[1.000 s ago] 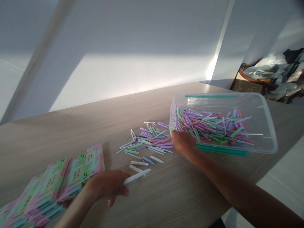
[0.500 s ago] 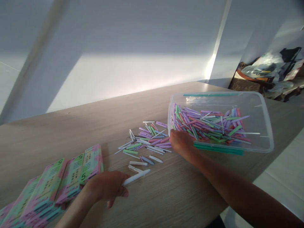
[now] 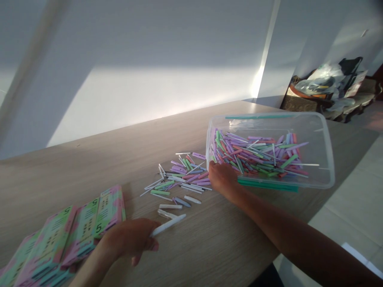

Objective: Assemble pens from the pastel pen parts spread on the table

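Risk: our right hand [image 3: 223, 178] knocks clear plastic tub [image 3: 311, 123], scattering loose coloured sticks [image 3: 182, 175]; slim white stick [image 3: 167, 225] could slip from weak pinch. It sits near printed boxes [image 3: 86, 227]. Left fingers [image 3: 143, 235] curl together, pinching stick's end. Right fingers [image 3: 216, 171] close together by tub corner; hold unclear.

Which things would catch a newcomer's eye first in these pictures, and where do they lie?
The eye goes first to the clear plastic box at the right, filled with slim pastel plastic pieces in purple, pink and green. More pieces lie loose on the wood-grain table at the centre, beside the right hand. At lower left, pink-and-green packets printed with a 5 stand near the left hand, which holds a white piece.
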### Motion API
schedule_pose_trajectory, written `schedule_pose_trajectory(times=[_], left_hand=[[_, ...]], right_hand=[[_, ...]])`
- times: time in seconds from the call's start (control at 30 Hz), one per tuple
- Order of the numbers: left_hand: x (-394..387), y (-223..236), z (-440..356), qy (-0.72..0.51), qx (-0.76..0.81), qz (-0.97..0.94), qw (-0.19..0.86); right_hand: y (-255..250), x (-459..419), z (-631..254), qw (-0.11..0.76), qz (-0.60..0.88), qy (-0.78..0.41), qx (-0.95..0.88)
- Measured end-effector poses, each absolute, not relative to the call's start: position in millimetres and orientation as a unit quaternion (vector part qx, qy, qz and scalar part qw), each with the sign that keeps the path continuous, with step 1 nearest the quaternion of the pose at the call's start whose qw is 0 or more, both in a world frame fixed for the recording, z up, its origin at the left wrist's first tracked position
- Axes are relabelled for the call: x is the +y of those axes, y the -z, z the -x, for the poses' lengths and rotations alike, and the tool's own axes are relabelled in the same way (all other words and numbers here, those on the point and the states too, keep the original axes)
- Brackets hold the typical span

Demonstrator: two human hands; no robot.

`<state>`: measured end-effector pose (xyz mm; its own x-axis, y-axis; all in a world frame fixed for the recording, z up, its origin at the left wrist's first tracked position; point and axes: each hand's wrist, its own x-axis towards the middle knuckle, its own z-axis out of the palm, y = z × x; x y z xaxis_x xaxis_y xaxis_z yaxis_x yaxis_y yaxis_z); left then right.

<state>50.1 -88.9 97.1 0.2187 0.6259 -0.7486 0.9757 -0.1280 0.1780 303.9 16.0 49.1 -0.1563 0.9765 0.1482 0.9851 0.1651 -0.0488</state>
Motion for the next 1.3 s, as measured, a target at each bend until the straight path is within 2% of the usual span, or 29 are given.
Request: schedule_pose_trajectory(times=[0.73, 1.3], left_hand=[[-88, -94, -53, 0.261, 0.568, -0.703, 0.340], [-88, -89, -51, 0.263, 0.570, -0.697, 0.346]], right_hand=[[-51, 13, -301, 0.082, 0.646, 0.023, -0.759], [-84, 75, -317, 0.018, 0.643, -0.046, -0.765]])
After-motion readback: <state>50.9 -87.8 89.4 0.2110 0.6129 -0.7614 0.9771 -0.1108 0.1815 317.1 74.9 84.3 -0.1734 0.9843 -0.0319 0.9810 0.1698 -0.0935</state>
